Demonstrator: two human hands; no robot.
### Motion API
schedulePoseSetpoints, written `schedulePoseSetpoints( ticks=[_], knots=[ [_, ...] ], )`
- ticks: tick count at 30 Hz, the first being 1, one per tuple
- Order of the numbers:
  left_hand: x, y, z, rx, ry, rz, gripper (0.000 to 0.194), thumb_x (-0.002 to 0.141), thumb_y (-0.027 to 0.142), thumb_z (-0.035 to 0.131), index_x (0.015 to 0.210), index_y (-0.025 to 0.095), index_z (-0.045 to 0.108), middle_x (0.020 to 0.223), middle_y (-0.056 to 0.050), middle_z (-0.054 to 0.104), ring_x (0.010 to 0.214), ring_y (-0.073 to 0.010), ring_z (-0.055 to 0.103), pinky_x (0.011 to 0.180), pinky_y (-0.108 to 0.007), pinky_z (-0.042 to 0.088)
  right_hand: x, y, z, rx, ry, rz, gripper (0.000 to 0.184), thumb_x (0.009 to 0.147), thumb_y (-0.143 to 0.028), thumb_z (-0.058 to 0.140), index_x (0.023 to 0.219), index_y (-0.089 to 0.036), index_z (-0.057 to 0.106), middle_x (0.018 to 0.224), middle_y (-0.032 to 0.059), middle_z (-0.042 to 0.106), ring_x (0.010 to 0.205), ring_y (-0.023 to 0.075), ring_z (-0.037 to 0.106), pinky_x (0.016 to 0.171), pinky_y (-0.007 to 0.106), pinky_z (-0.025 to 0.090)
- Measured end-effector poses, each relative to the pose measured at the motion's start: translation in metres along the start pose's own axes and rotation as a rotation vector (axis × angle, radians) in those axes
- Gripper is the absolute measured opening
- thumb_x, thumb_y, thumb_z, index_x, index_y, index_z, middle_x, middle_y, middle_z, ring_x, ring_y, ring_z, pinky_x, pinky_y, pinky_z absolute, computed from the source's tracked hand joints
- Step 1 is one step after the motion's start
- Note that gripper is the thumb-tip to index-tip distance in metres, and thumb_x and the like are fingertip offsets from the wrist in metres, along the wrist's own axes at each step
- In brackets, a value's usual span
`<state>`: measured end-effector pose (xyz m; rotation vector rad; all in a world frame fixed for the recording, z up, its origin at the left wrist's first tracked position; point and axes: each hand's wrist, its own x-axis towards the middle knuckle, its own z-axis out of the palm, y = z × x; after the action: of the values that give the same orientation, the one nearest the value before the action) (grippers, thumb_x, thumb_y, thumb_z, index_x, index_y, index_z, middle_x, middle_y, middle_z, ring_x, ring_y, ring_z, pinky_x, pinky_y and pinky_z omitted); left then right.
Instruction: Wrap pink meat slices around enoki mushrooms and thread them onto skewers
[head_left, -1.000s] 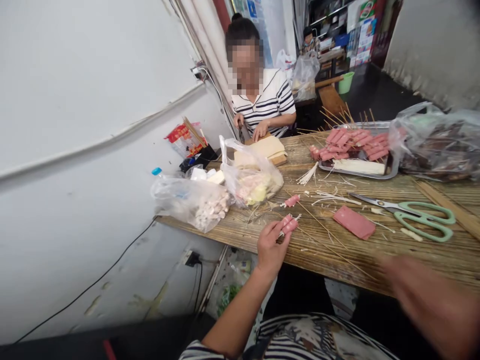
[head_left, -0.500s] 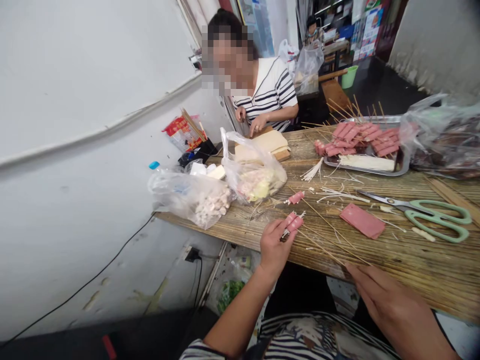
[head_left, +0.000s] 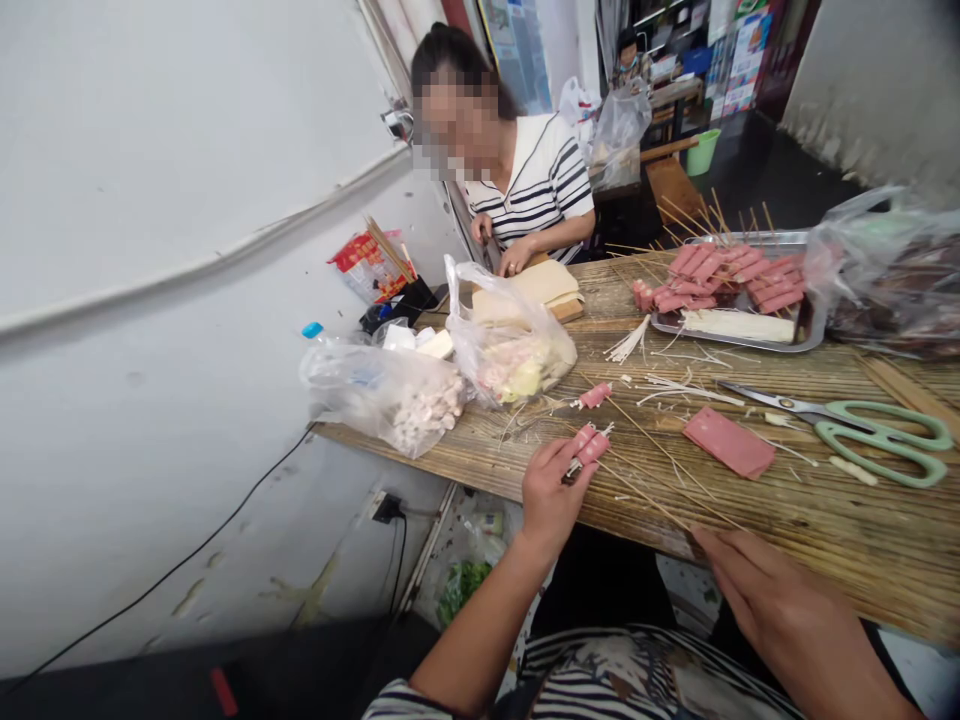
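Note:
My left hand [head_left: 551, 492] rests at the near edge of the bamboo-topped table [head_left: 825, 530], fingers pinched on two pink meat rolls [head_left: 589, 445] threaded on a thin bamboo skewer [head_left: 645, 498]. My right hand [head_left: 780, 610] lies at the table's front edge with its fingertips on the far end of that skewer. A third roll [head_left: 595, 396] on a stick lies just beyond. A flat pink meat slice [head_left: 729, 442] sits to the right of the rolls.
Green-handled scissors [head_left: 870, 430] lie at right. A metal tray [head_left: 739, 300] holds finished skewers. Plastic bags of food [head_left: 450, 380] stand at left, another bag [head_left: 892, 270] at far right. A person in a striped shirt [head_left: 536, 190] works at a board across the table.
My right hand came in from a blur at the lower right and settled at the table's front edge on the skewer's end. The left hand stayed on the rolls.

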<state>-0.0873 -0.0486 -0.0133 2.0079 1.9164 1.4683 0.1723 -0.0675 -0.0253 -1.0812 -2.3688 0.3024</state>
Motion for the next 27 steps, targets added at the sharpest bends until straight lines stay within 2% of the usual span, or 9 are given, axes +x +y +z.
schedulePoseSetpoints(
  ticks=[5,9,14,18,27],
  knots=[
    [-0.003,0.0,-0.002,0.0,0.021,0.013,0.03,0.083,0.02,0.068,0.113,0.022,0.068,0.103,-0.006,0.071,0.094,-0.0183,0.067,0.087,-0.033,0.056,0.001,0.001,-0.001,-0.065,0.026,-0.049,0.035,0.095,-0.025,0.041,0.126,-0.022,0.058,0.11,0.0056,0.067,0.093,0.0197,0.065,0.078,0.032,0.051],
    [-0.003,0.0,-0.003,0.011,0.041,-0.01,0.033,0.082,0.019,0.067,0.115,0.022,0.067,0.105,-0.006,0.069,0.096,-0.0176,0.067,0.088,-0.031,0.056,0.005,-0.002,-0.005,-0.133,0.069,-0.094,0.034,0.097,-0.025,0.037,0.123,-0.018,0.058,0.106,0.006,0.066,0.089,0.0171,0.065,0.075,0.03,0.051],
    [0.0,0.005,-0.006,-0.008,-0.022,-0.012,0.035,0.082,0.016,0.067,0.116,0.024,0.066,0.098,-0.004,0.07,0.089,-0.0155,0.067,0.084,-0.028,0.056,0.011,-0.005,-0.007,-0.146,0.099,-0.146,0.033,0.098,-0.023,0.035,0.119,-0.015,0.06,0.099,0.0061,0.066,0.085,0.0142,0.065,0.071,0.025,0.051],
    [0.002,0.005,-0.006,-0.001,-0.013,0.006,0.032,0.082,0.015,0.066,0.113,0.021,0.067,0.101,-0.006,0.07,0.091,-0.0173,0.066,0.086,-0.031,0.055,0.014,-0.006,-0.01,-0.167,0.103,-0.168,0.034,0.098,-0.021,0.034,0.118,-0.015,0.06,0.095,0.0058,0.066,0.079,0.0131,0.065,0.065,0.024,0.05],
    [0.002,0.006,-0.006,0.045,0.014,0.024,0.034,0.08,0.018,0.068,0.113,0.021,0.066,0.103,-0.006,0.069,0.093,-0.0176,0.066,0.087,-0.032,0.054,0.003,0.009,-0.014,-0.242,0.111,-0.246,0.036,0.096,-0.019,0.035,0.123,-0.014,0.058,0.106,0.0071,0.066,0.089,0.0143,0.065,0.072,0.024,0.052]
  ],
)
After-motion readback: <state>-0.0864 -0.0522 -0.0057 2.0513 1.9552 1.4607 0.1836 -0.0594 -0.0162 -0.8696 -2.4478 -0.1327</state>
